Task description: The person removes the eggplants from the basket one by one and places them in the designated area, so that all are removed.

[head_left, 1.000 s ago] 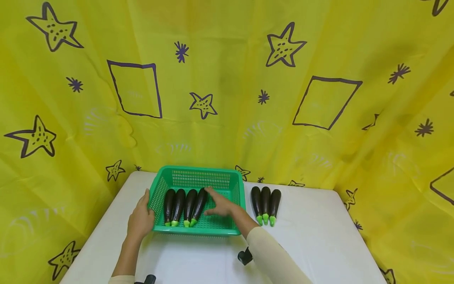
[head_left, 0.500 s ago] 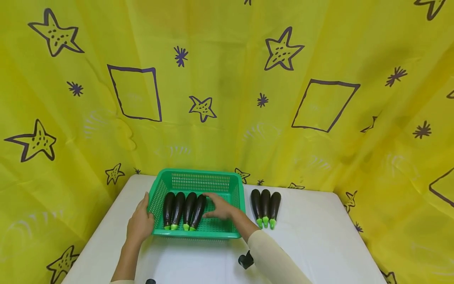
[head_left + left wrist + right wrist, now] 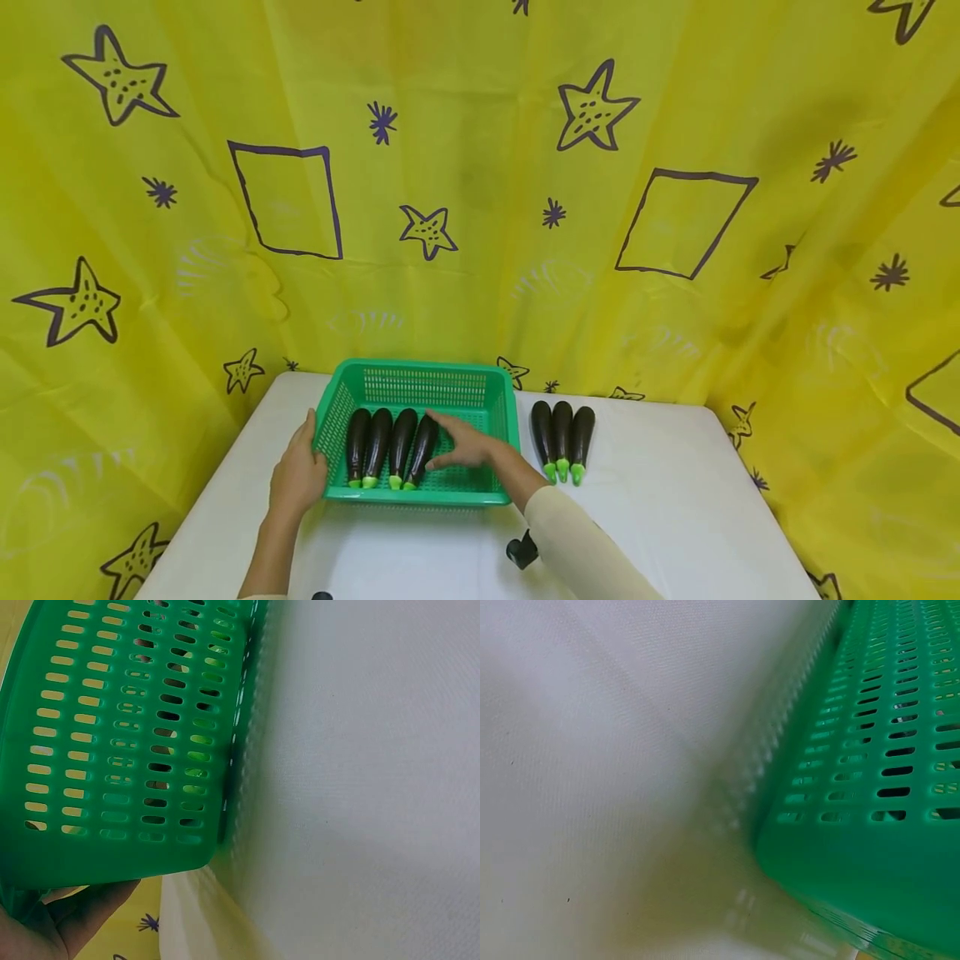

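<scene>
A green plastic basket [image 3: 420, 496] with slotted walls stands on the table. My left hand [image 3: 298, 477] grips its left rim; the left wrist view shows fingers [image 3: 97, 907] and thumb at the corner of the basket [image 3: 112, 859]. Inside lie several dark eggplants side by side, green stem ends toward me. My right hand [image 3: 468, 442] reaches into the basket with index finger and thumb spread. Those fingertips touch the rightmost eggplant [image 3: 422, 450], which leans a little. In the right wrist view the basket wall [image 3: 840, 877] hides this hand.
Three more eggplants [image 3: 562, 442] lie in a row on the white table [image 3: 675, 500], right of the basket. A yellow patterned curtain [image 3: 480, 300] encloses the table behind and at the sides. A black object [image 3: 522, 550] shows beside the right sleeve.
The rightmost eggplant in the basket straightened, then leaned again under my right hand. The right thumb has shifted a little down and left. My left hand has stayed on the rim.
</scene>
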